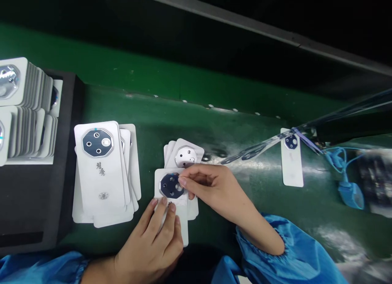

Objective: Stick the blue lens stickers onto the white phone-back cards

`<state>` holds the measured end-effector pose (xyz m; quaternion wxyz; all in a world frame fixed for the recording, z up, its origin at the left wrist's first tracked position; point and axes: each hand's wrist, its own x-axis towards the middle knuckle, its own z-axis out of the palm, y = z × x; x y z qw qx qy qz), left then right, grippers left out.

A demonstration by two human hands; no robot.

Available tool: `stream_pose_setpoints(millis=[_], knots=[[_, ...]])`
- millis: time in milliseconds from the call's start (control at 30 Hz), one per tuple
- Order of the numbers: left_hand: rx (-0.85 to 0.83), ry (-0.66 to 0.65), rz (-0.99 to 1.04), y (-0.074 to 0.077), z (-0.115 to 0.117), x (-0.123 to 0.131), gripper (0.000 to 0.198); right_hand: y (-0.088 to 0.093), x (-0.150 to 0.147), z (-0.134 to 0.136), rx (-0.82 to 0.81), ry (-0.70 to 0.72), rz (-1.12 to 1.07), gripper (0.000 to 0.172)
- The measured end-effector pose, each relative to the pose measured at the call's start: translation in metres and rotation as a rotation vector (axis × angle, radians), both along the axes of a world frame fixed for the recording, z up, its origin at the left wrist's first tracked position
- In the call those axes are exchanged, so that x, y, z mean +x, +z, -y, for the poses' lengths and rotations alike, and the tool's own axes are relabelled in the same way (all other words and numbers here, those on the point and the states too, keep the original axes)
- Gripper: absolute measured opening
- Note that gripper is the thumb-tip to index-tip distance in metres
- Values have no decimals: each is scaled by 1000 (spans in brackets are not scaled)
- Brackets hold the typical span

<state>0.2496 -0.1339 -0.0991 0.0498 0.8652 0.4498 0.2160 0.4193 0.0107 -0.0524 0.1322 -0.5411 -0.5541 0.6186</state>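
Head view, and I'm looking down on a glossy green table (245,202) streaked with glare, a grey metal rail (245,26) running along its far side into darkness. Dead centre, a white card (181,200) carrying a dark octagonal lens plate (170,185) lies over a small pile of cards, just in front of a silver lens plate (185,156). The right hand (211,186) has its fingertips (182,181) bunched on the plate's right edge; I can't tell from here whether that grip is clenched. The left hand (150,239) rests on the card's lower half, fingers spread, grip released. Both wrists disappear into blue sleeves (275,243). Off to the left, a big fanned stack of cards (101,169) sits beside a black foam tray (36,218) packed with upright cards. Over on the right, a lone card (291,161) lies under a strip of clear film (254,149), near a blue coiled cord (350,190).
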Motion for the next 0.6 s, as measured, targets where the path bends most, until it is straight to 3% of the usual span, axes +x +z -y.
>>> stream_pose_setpoints(millis=[600], knots=[[21,35,23,-1,0,2,23,-1,2,2,1,-4,15,14]])
